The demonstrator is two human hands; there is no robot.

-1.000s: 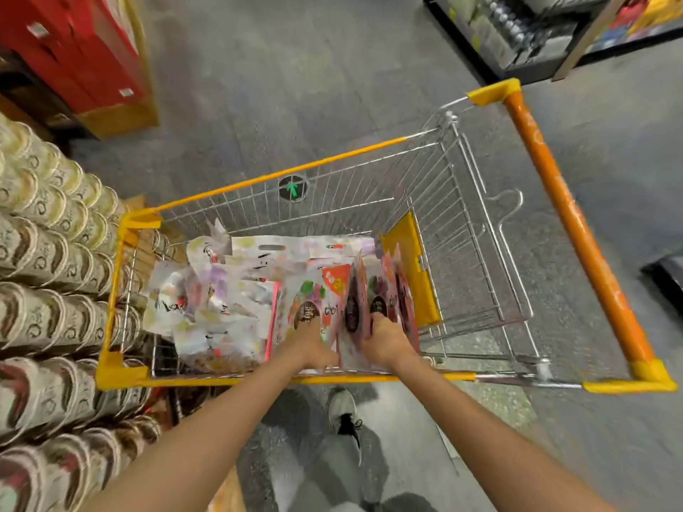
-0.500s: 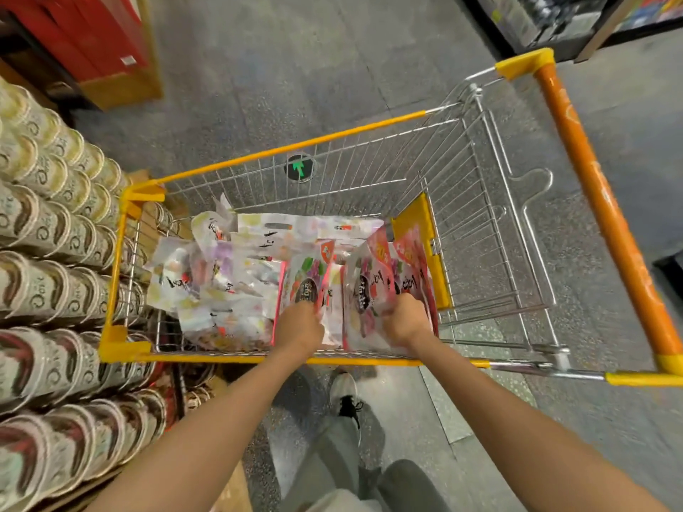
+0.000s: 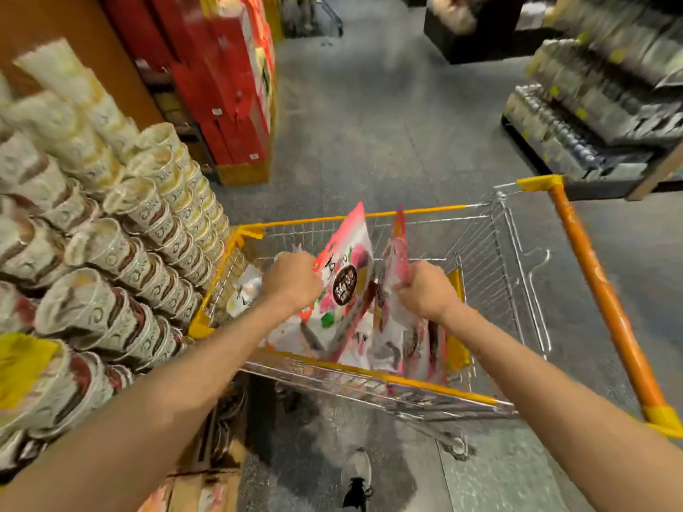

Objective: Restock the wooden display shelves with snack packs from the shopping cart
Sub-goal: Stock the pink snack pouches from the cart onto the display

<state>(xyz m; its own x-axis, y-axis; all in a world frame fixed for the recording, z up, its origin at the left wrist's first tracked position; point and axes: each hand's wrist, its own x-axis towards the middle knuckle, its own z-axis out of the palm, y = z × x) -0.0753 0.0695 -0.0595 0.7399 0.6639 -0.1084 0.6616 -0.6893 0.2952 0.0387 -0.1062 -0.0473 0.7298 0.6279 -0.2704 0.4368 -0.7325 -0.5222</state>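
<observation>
1. Your left hand grips a pink snack pack; your right hand grips another pack, both just above the shopping cart.
2. Packs look light, floppy, slick: pinch the sealed edges.

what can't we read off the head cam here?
- Pack count per hand: left hand and right hand grip pink snack packs; overlap and motion blur hide it.
- Pack lettering: blurred.
- Cart floor: covered by packs and arms.
- Cups: stack cut off by the left edge.
</observation>
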